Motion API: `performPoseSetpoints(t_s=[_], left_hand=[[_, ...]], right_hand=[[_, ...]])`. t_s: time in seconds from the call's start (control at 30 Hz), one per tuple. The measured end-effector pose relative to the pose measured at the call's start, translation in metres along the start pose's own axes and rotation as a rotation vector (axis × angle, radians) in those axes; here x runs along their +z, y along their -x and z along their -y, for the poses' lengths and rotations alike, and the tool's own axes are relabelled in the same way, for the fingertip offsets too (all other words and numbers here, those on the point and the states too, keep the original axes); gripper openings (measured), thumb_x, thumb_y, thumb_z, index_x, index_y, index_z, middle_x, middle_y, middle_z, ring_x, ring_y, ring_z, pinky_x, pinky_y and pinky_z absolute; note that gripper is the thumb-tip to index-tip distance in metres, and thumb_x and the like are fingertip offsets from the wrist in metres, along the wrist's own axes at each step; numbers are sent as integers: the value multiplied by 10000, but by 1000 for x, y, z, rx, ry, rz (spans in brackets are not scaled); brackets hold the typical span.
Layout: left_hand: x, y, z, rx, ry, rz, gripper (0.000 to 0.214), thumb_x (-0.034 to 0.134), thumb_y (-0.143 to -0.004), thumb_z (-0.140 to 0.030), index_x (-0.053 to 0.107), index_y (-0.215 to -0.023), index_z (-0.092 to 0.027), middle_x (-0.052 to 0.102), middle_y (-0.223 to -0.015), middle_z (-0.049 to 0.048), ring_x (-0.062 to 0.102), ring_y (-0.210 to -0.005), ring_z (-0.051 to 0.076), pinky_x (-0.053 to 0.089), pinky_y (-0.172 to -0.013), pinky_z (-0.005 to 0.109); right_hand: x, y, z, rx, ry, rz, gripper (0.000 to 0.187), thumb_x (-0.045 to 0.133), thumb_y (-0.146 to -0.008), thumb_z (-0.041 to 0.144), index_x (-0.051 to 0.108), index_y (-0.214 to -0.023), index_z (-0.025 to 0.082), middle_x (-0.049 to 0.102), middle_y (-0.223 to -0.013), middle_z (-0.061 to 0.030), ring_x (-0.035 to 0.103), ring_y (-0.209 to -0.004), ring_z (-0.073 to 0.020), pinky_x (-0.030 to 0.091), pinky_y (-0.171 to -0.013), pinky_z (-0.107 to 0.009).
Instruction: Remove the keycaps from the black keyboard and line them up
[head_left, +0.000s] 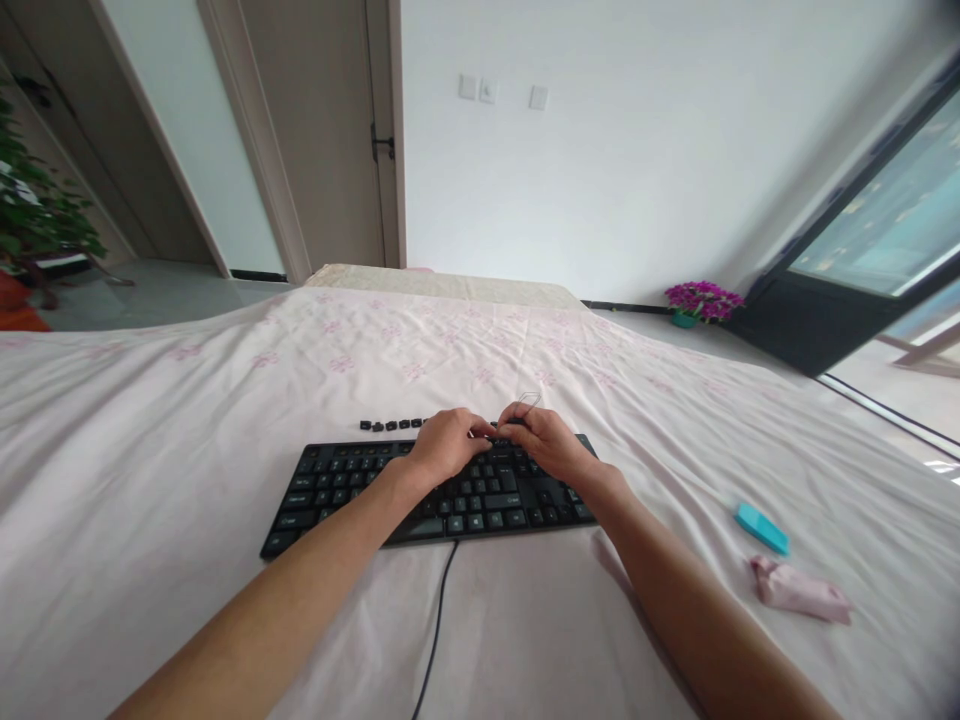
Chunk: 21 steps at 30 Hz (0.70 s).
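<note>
A black keyboard [424,527] lies across the pale cloth below my hands. My left hand [448,442] is over its far edge, thumb and fingers pinched close together; whatever is between them is too small to make out. Close by on the right, my right hand [550,440] is closed around a thin wire tool [530,399], whose looped end sticks up past the fingers and looks like a keycap puller. The two sets of fingertips nearly meet above the far row of keys. Several loose black keycaps [391,425] lie in a line just beyond the keyboard, some hidden behind my left hand.
A black cable [438,625] runs from the keyboard towards me. To the right lie a turquoise object [762,527] and a crumpled pink cloth [801,591]. The wrinkled floral sheet [225,430] covers the surface. Purple flowers [703,298] stand by the wall.
</note>
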<state>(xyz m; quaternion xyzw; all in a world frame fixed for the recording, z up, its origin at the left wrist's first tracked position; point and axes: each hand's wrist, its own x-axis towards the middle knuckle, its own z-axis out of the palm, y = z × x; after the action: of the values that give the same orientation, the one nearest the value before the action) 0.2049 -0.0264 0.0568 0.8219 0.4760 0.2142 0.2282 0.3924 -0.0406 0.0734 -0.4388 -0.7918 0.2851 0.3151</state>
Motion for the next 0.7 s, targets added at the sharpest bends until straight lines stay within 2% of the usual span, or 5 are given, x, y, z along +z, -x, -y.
performPoseSetpoints(t_s=[0.2,0.43,0.6,0.7], left_hand=[[10,-6,3,2,-68,-9,231,597,-788,-445,733,-856,-272,718,-832,-1,642,-748,179,421,-643,246],[14,-15,8,60,-42,29,178,647,-751,-410,727,-847,-283,712,-862,-20,637,-789,167,406,-647,223],[14,-19,11,104,-10,28,235,600,-781,-433,720,-795,-232,702,-825,-1,624,-756,162,400,-628,219],[13,-20,12,117,26,43,215,605,-779,-407,719,-797,-225,696,-801,-10,616,-735,150,401,-619,213]], right_hand=[[8,0,-10,-161,41,34,108,506,-875,259,600,-870,206,628,-861,-16,587,-832,-159,456,-805,-292],[10,3,-13,-138,10,-75,134,493,-885,267,591,-826,198,617,-800,-11,590,-776,-151,463,-758,-276],[14,2,-14,-220,90,-11,134,475,-897,270,590,-855,214,601,-830,-24,578,-807,-164,460,-785,-297],[15,2,-13,-208,93,-11,139,472,-896,275,592,-854,218,602,-829,-26,577,-811,-167,462,-790,-305]])
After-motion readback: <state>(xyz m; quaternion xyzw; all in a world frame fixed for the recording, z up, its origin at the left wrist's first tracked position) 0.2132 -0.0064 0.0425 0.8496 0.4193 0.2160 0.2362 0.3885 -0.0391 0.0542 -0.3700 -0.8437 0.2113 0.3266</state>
